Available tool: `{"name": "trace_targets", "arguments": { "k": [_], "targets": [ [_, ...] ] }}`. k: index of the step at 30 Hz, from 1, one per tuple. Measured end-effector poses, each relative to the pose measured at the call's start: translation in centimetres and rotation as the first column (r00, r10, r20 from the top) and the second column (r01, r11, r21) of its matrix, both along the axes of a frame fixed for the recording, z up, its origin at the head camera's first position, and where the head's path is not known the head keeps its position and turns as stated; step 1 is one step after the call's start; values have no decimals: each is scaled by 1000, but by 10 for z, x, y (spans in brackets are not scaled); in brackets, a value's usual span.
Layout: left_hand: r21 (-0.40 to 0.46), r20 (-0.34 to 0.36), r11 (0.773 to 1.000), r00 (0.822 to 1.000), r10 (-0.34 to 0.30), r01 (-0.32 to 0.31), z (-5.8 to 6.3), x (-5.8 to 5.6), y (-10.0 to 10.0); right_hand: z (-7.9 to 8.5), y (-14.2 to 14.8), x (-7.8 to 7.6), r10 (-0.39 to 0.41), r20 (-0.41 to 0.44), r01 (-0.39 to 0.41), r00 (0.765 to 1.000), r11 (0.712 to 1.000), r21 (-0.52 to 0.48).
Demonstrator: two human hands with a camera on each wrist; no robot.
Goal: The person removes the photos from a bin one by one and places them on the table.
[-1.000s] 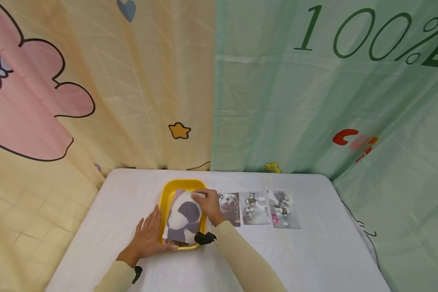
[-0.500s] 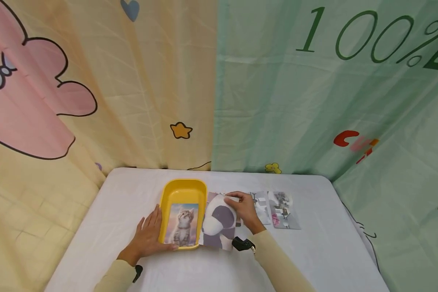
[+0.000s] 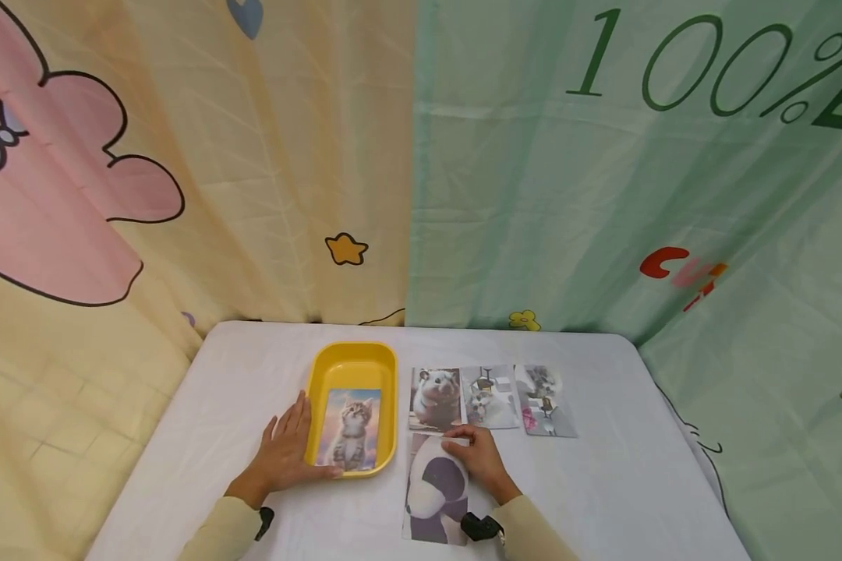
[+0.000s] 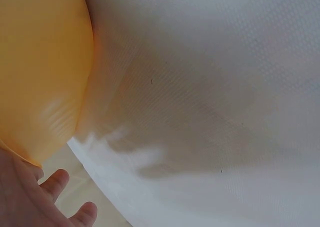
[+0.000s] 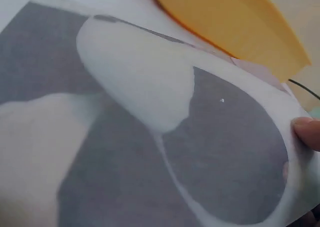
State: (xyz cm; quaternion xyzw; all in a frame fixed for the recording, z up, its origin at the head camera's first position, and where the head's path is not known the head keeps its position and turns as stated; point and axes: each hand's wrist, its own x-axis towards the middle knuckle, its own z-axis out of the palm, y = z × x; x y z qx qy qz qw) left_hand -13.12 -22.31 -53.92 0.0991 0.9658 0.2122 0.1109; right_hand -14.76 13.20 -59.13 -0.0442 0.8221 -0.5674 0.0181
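My right hand pinches a picture card with large white and grey-purple shapes by its upper right edge. The card is over the table, just right of the yellow tray and in front of a hamster picture card. In the right wrist view the same card fills most of the frame, with a fingertip at its edge. My left hand rests against the tray's left side, fingers straight, thumb along the near rim. Inside the tray lies a kitten picture card.
Right of the hamster card lie two greyish picture cards, one beside it and another farther right. A white cloth covers the table. Printed curtains hang behind and at the sides.
My right hand has carried the white and grey-purple card out of the tray, rightward and then toward me. The kitten card and the hamster card are now uncovered. My left hand stays put.
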Motion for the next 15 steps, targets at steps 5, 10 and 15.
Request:
{"name": "trace_targets", "arguments": {
  "k": [5, 10, 15],
  "targets": [
    [-17, 14, 1000, 1000, 0, 0, 2, 1, 0, -8, -10, 7, -22, -94, 28, 995, 997, 72],
    [-11, 10, 1000, 1000, 3, -3, 2, 2, 0, -11, -14, 7, -49, -144, 65, 988, 992, 107],
    [-11, -7, 1000, 1000, -2, 2, 0, 1, -1, -9, -15, 6, -14, -215, 30, 977, 997, 72]
  ]
}}
